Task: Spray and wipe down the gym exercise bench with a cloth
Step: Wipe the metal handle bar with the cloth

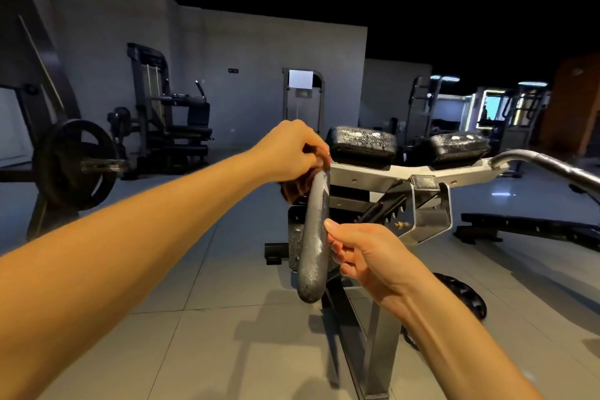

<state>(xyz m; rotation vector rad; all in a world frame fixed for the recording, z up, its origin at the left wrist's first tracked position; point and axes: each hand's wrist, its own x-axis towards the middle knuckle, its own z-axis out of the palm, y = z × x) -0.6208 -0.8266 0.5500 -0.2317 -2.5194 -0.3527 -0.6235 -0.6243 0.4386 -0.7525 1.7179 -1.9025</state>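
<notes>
Brown cloth (292,187) in curled left fingers (310,153), against handle (315,237)

Left hand (289,153) with brown cloth (292,189) atop speckled grey handle (313,237), curl-fingered right hand (367,256) just beside it

Handle bar (313,237): grey metal, matt, rough-looking, flecked with wet white specks. Cloth (292,188): dark brown fabric, soft and crumpled, probably terry but the weave is blurred. Left pad (362,140) and right pad (459,144) have a black leather-like cover, glossy, beaded with droplets and white foam spots. Frame (389,170) – white painted metal, smooth, slight sheen. Bracket (433,214) – bare grey metal, dull, scuffed. Far handle (552,166): brighter metal, polished. Floor tiles (227,334): grey, smooth, faint shine. Weight plate (76,162): black, matt.
</notes>
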